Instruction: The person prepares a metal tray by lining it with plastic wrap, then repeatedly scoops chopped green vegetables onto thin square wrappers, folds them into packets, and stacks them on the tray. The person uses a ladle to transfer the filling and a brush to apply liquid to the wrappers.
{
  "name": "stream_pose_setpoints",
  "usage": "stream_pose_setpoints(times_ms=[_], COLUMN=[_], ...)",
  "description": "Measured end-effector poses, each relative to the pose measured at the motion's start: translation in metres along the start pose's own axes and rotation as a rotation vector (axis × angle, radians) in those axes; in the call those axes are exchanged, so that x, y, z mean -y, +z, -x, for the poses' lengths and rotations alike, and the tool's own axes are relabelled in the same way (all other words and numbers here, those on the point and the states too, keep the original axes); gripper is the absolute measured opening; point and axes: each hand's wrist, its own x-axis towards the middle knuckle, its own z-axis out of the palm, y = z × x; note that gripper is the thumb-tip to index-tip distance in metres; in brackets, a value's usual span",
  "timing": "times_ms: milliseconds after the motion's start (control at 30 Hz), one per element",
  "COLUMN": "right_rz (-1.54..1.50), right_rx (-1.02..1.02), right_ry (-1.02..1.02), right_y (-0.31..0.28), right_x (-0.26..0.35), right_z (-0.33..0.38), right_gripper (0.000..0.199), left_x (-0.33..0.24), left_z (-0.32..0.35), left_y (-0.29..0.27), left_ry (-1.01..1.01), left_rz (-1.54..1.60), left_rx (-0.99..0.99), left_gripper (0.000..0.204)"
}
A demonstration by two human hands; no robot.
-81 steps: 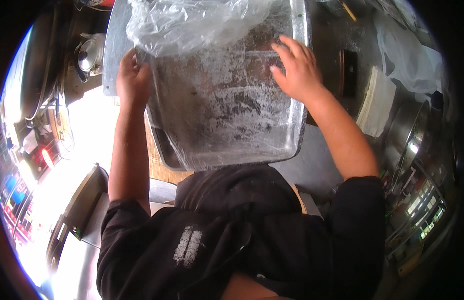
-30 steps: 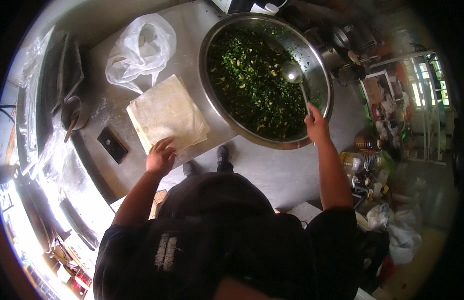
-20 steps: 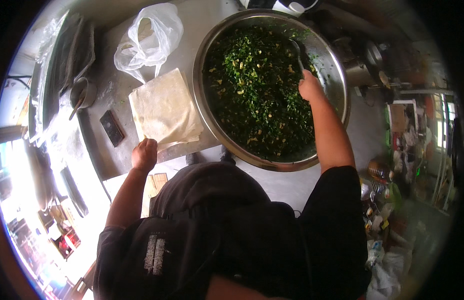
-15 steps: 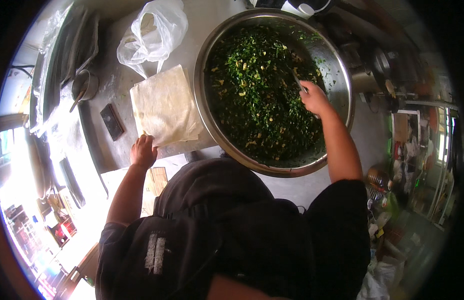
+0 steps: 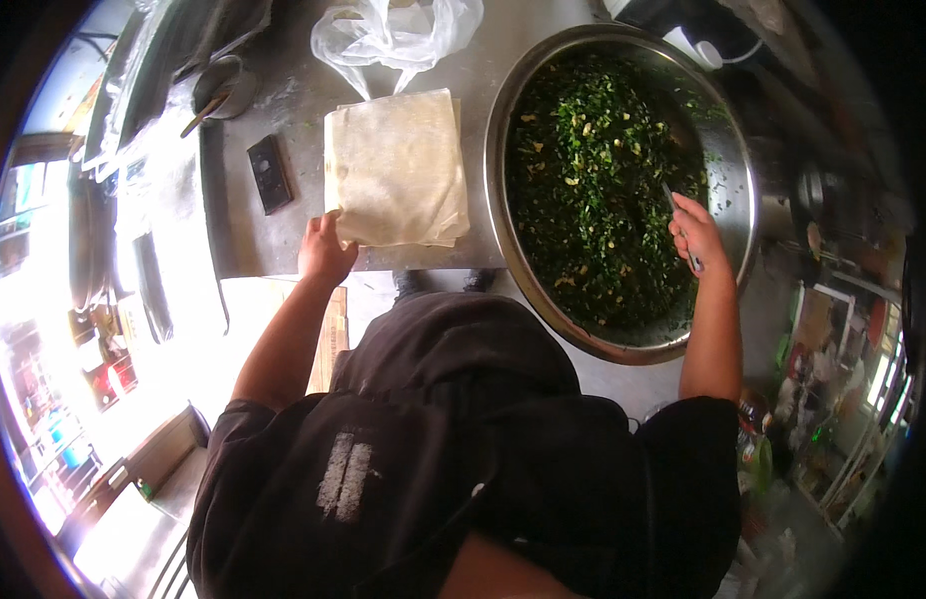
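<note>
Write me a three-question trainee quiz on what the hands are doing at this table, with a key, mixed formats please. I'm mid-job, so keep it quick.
1. Fill in the blank: the left hand is at the near ____ corner of the sheets.
2. Multiple choice: what does the right hand hold over the bowl?
A) a bag
B) a cloth
C) a utensil
3. True or false: the phone lies to the left of the sheets.

Key:
1. Left.
2. C; its handle shows in the fist, and its far end is hidden.
3. True.
</note>
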Motion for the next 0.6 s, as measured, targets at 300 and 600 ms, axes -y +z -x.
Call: stream_pose_setpoints(times_ms=[300,600], right_rz=[-0.417,-0.359], right_rx=[-0.094,-0.148], right_ry=[0.009,-0.057], right_y=[0.007,0.053], right_x=[-0.010,0.020], right_z=[0.080,0.138], right_gripper=[0.055,0.054], left_x=[0.007,-0.022], left_z=[0.009,-0.021], left_y=[-0.015,0.006], left_ry=[0.314,0.694], left_rz=[-0.033,0.014], left_rx=[-0.083,-0.031], left_gripper=[0.052,0.064])
